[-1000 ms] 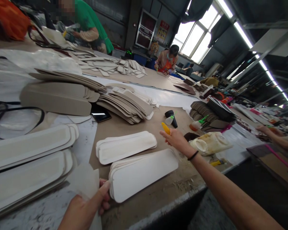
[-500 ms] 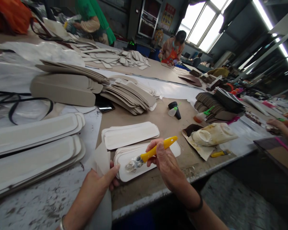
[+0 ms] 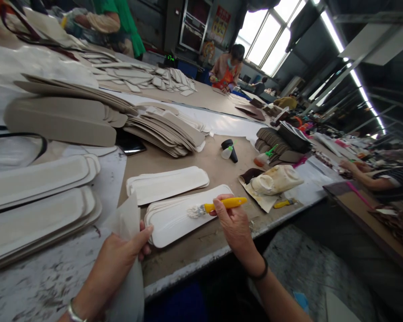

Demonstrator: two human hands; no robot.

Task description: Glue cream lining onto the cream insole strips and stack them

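A: In the head view, take the near white stack (image 3: 177,223) as your landmark. What does your right hand (image 3: 233,221) have?

B: It's closed on the handle of a yellow brush (image 3: 233,202), with the whitish bristles down on the stack's top panel. You hold it well behind the bristles, probably to keep your fingers clean.

A: And your left hand (image 3: 129,243)?

B: Curled at the stack's left end, thumb against the corner, likely to steady it. A pale sheet (image 3: 127,217) lies against that hand; I can't tell whether you're gripping it.

A: Why are the panels staggered?

B: Perhaps so you can pick out each edge. A second white stack (image 3: 171,184) sits just beyond the first.

A: What's to its right?

B: A stained container (image 3: 285,179) and a spare brush (image 3: 284,204), probably put there to suit your right hand's reach.
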